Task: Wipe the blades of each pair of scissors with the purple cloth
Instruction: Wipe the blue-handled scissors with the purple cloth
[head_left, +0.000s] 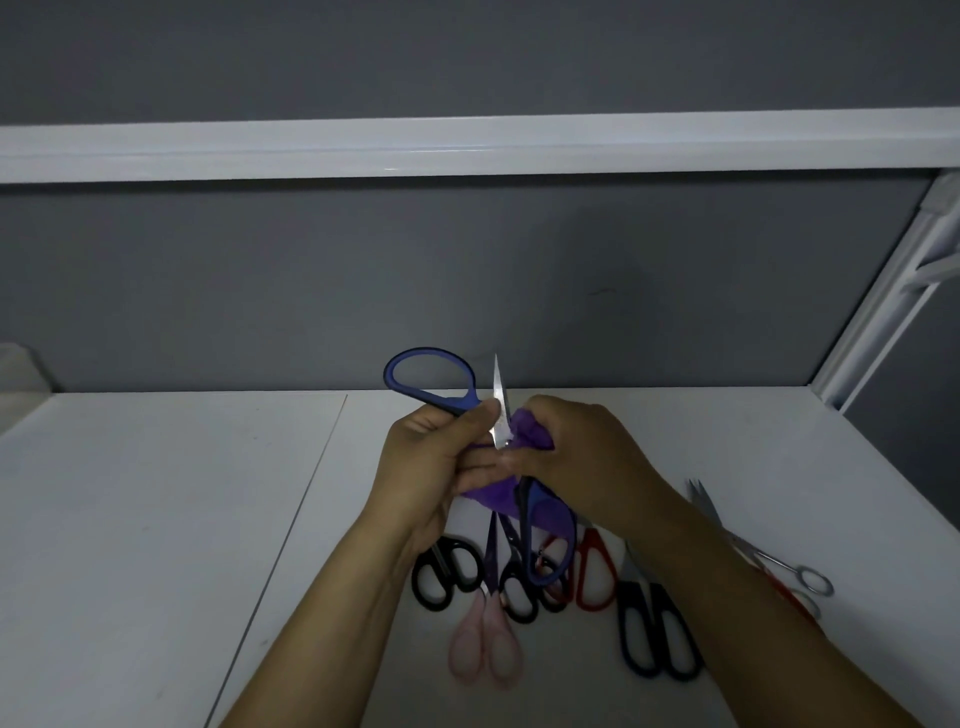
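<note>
The blue-handled scissors (434, 382) are held in the air above the middle of the white table (156, 519), closer to its far edge than its near one, and they are spread wide open. One handle loop stands up and to the left, the other hangs down below the hands, and one bare blade points straight up between the two thumbs. I cannot tell where the second blade lies.

The left hand (431, 467) has its fingers curled round the scissors where the upper handle meets the blade, with the thumb laid against the blade's base. The right hand (576, 457) is closed round a bunch of the purple cloth (530, 428) and presses it to the lower part of the upright blade. More of the cloth hangs beneath both hands.

Below the hands, toward the near edge, other pairs lie on the table close together. These are small black-handled scissors (447, 571), pink-handled scissors (485, 647) with blades pointing away from the person, red-handled scissors (592, 571) and large dark-handled scissors (657, 634). Farther toward the right edge lie all-metal scissors (769, 561), partly hidden by the right forearm.

A seam (311, 493) runs across the tabletop left of the hands. Behind the far edge rises a grey wall (467, 286) with a white rail (467, 145) across it.
</note>
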